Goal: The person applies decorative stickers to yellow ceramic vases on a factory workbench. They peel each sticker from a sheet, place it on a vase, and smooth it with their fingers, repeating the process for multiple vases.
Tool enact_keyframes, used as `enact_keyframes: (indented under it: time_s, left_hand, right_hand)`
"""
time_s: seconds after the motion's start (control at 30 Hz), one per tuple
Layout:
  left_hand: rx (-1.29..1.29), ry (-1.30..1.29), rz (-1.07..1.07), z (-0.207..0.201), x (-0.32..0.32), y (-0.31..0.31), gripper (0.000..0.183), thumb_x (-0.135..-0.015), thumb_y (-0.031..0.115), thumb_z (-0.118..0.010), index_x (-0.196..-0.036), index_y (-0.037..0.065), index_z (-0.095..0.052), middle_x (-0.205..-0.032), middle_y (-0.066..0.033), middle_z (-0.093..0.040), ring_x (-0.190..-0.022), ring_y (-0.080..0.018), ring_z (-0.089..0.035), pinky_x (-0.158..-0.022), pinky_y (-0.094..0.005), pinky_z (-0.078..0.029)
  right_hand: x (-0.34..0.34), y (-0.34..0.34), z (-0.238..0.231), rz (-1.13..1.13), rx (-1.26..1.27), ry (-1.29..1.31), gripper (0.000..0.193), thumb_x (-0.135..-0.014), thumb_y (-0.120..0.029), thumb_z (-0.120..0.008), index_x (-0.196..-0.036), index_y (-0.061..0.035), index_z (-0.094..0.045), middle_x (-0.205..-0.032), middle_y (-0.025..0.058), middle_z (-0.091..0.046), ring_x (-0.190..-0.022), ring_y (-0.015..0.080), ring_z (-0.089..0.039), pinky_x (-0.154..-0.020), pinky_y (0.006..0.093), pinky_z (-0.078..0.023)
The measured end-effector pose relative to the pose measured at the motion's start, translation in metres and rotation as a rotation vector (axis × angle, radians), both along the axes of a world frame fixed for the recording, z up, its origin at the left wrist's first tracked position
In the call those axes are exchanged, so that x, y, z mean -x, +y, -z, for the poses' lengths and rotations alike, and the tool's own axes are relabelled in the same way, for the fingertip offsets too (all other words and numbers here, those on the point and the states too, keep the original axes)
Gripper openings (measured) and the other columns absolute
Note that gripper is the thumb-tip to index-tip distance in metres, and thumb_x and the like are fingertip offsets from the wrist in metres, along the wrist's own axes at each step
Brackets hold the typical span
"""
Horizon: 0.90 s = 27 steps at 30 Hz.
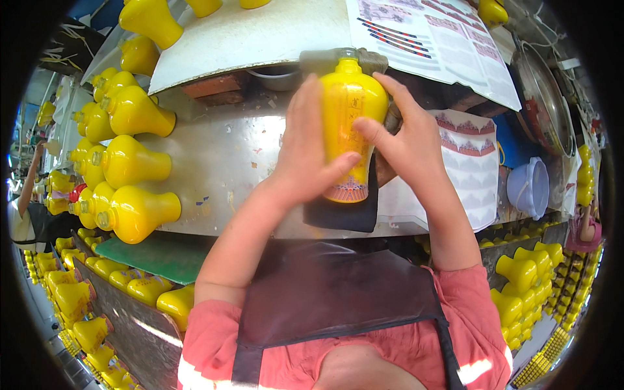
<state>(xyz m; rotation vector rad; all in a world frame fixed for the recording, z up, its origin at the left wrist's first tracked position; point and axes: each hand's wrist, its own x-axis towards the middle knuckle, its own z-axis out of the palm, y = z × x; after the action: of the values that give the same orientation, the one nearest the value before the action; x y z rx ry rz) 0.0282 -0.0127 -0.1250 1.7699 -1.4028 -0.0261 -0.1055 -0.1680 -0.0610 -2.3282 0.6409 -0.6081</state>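
Handling the bottle: one yellow bottle (339, 120) is framed between both hands over a black pad (341, 216) at the near edge of the table (244, 188); its mouth points to the far side, and whether it stands or leans back cannot be told.
Left hand: the left hand (302, 143), blurred, is spread along the bottle's left side, fingers straight and thumb reaching across the lower front; how firmly it is pressed cannot be told.
Right hand: the right hand (409, 133) is opened at the right shoulder, its thumb laid on the printed front.
Pattern on the bottle: a tall front panel and a band round the foot are already in place; by judgement, this side looks nearly finished, while the back is hidden.
Pattern sheets: borders are still carried on the lower sheet (468, 179), and dark strips on the upper sheet (403, 39), so material appears to be left.
Plain bottles: no pattern is seen on the near ones in the left group (140, 214); these are judged to be undecorated.
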Motion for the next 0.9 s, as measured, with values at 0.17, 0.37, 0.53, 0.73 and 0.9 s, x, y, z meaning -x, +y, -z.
enact_keyframes:
  time_s: [0.17,0.37,0.53,0.73,0.9]
  left_hand:
    - [0.068,-0.002,0.007,-0.007,-0.004,-0.001,0.098,-0.084,0.036,-0.076,-0.16,0.002,-0.024,-0.163,-0.0276,-0.025,-0.148,-0.0481,-0.027,-0.124,-0.0543,-0.023]
    - [0.086,-0.243,-0.093,-0.017,-0.008,-0.017,0.072,-0.087,0.034,-0.073,-0.147,0.005,-0.047,-0.145,-0.0214,-0.047,-0.131,-0.0435,-0.045,-0.113,-0.0542,-0.036]
    - [0.099,-0.239,-0.136,-0.017,-0.008,-0.019,0.068,-0.092,0.037,-0.065,-0.148,0.004,-0.047,-0.146,-0.0188,-0.05,-0.132,-0.0409,-0.047,-0.115,-0.0487,-0.038]
    - [0.111,-0.273,-0.129,-0.019,-0.008,-0.02,0.076,-0.085,0.035,-0.073,-0.148,0.002,-0.045,-0.14,-0.0216,-0.05,-0.127,-0.0426,-0.048,-0.111,-0.0513,-0.041]
    - [0.079,-0.301,-0.111,-0.019,-0.01,-0.02,0.08,-0.086,0.036,-0.073,-0.151,0.001,-0.041,-0.143,-0.0231,-0.049,-0.131,-0.0439,-0.046,-0.115,-0.0509,-0.037]
  right_hand:
    - [0.0,-0.004,-0.005,0.067,-0.134,-0.112,0.047,-0.087,-0.022,-0.076,-0.132,-0.0133,-0.07,-0.091,0.0144,-0.069,-0.068,0.025,-0.064,-0.061,0.0331,-0.051]
    - [0.006,0.004,0.002,-0.15,0.466,-0.092,0.044,-0.09,-0.012,-0.074,-0.133,-0.0198,-0.071,-0.085,0.0121,-0.06,-0.06,0.0251,-0.061,-0.052,0.0339,-0.049]
    - [0.004,0.007,0.001,-0.107,0.578,-0.038,0.047,-0.091,-0.018,-0.076,-0.137,-0.0217,-0.069,-0.082,0.0111,-0.057,-0.057,0.0255,-0.059,-0.05,0.0353,-0.048]
    - [0.003,0.0,-0.003,-0.155,0.479,-0.05,0.047,-0.088,-0.025,-0.075,-0.134,-0.0224,-0.067,-0.09,0.0153,-0.063,-0.062,0.0315,-0.066,-0.054,0.0404,-0.053]
    - [0.002,-0.015,-0.009,-0.196,0.509,0.041,0.045,-0.091,-0.034,-0.072,-0.135,-0.0245,-0.067,-0.094,0.0176,-0.067,-0.065,0.0347,-0.068,-0.057,0.0415,-0.055]
